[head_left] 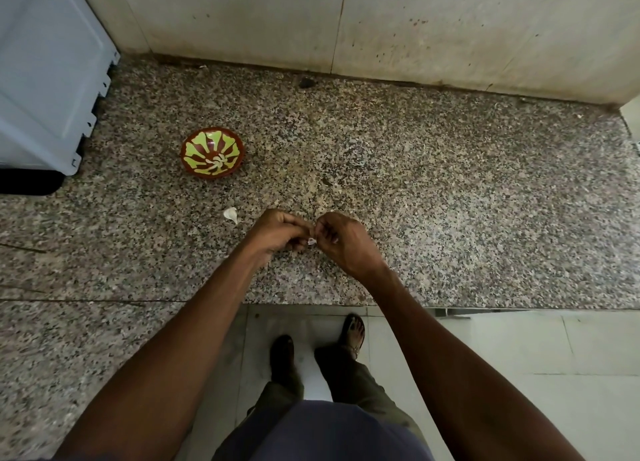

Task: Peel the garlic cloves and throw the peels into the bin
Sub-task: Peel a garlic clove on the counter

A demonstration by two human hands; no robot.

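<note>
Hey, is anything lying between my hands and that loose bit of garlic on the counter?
Nothing visible. The loose garlic piece lies on bare granite counter, just left of the left hand. The right hand sits farther right.

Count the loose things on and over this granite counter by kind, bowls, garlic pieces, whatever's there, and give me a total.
Patterned bowls: 1
Garlic pieces lying on the counter: 1
Garlic cloves pinched between left hand and right hand: 1
Total: 3

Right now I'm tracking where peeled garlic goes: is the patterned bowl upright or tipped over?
Upright. The bowl sits on the counter with its opening facing up, its green-patterned inside showing.
</note>
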